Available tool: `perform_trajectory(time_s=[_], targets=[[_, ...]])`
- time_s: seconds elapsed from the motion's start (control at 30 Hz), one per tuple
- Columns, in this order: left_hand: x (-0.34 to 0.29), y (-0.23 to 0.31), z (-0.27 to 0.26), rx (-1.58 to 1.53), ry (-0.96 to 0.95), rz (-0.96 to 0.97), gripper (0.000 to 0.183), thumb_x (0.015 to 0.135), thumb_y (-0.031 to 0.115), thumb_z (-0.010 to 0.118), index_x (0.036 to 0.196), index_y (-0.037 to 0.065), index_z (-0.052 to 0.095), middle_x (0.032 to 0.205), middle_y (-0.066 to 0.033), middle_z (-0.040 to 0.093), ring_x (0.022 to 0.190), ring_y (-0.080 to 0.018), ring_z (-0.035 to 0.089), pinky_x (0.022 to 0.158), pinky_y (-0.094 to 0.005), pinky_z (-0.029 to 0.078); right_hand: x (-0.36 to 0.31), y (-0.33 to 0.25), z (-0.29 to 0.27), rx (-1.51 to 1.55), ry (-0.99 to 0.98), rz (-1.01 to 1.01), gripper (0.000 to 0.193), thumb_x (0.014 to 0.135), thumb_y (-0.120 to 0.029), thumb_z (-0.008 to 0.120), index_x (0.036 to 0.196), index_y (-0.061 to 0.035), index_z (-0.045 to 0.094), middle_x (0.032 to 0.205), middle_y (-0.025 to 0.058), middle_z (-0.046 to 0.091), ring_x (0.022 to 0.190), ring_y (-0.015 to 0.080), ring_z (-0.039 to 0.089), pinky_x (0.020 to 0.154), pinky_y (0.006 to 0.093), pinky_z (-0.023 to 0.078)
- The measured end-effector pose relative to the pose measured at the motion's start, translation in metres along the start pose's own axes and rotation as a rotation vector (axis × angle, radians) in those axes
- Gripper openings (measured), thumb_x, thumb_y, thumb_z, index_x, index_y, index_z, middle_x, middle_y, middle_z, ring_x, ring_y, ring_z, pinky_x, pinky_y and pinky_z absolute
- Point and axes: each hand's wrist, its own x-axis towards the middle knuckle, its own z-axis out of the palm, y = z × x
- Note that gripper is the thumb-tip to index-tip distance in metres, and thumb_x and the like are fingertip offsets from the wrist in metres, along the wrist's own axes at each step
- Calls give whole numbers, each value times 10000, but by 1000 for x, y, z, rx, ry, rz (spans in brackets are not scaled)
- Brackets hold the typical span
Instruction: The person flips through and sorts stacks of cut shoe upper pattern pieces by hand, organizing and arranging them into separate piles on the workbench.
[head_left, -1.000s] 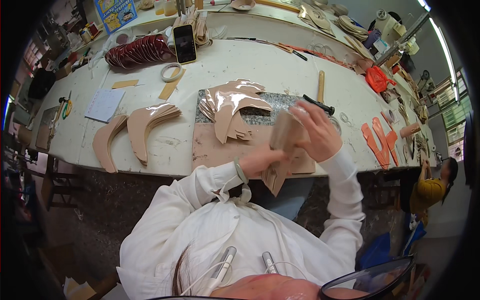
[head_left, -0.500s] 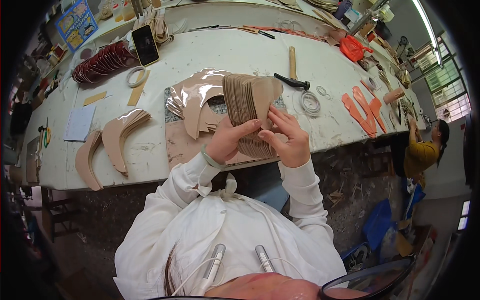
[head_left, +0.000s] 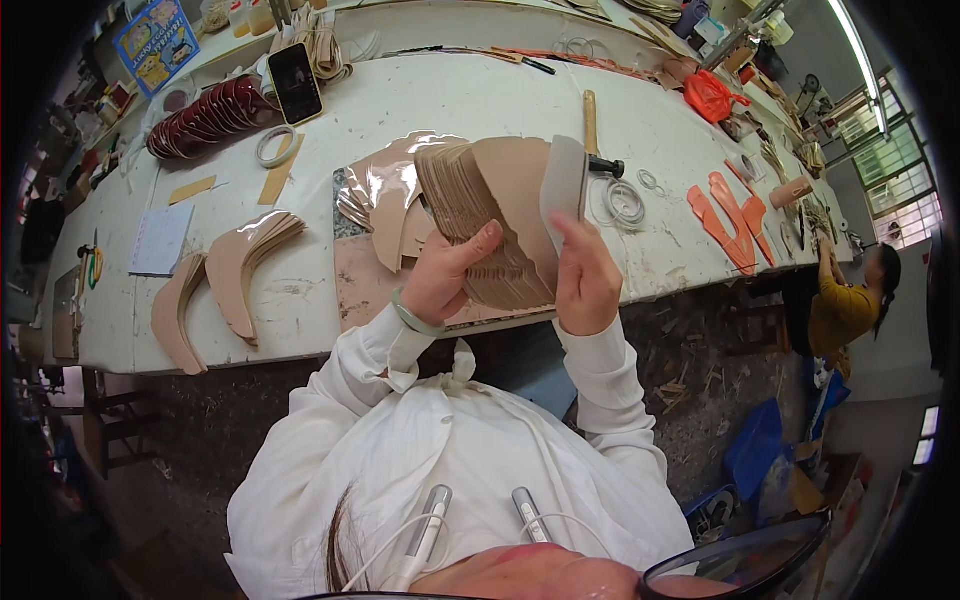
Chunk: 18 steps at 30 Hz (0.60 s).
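A thick stack of curved beige leather-like pieces [head_left: 510, 190] is held up over the near edge of the table, its layers fanned to the left. My left hand [head_left: 445, 278] is closed around the stack's lower left side, thumb across the front. On the right end of the stack, a pale grey piece [head_left: 566, 185] stands partly apart from the beige ones. My right hand [head_left: 588, 278] has its fingers closed at that piece's lower edge; some fingertips are hidden behind it. Behind the stack, more beige pieces with a glossy top [head_left: 385, 185] lie on a board.
Two curved beige stacks [head_left: 240, 280] lie at left beside a white notepad [head_left: 160, 240]. A hammer [head_left: 591, 125] is partly behind the stack. Tape rolls [head_left: 625, 203], orange pieces [head_left: 725, 225] and a phone [head_left: 295, 85] lie around. A person in yellow [head_left: 845, 305] sits at far right.
The stack has turned and fanned wider, showing more of the front beige piece. The pale grey piece now shows at its right end, and my right hand has shifted slightly to its lower edge.
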Motion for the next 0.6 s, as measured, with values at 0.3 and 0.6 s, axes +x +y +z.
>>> perform_trajectory(time_s=[0.3, 0.6], targets=[[0, 1, 0, 117, 24, 84, 299, 879, 135, 659, 1123, -19, 582, 1026, -98, 655, 878, -167, 640, 747, -252, 512, 0, -7, 5, -73, -96, -42, 341, 815, -43, 659, 1148, 15, 618, 1159, 226, 617, 607, 200, 574, 562, 267, 485], [-2, 5, 5, 142, 63, 73, 318, 883, 155, 658, 1134, -22, 577, 1020, -99, 654, 873, -170, 639, 755, -250, 513, -3, -8, 5, 72, -50, 57, 402, 764, -94, 735, 1130, 33, 624, 1142, 228, 616, 741, 229, 632, 657, 270, 513]])
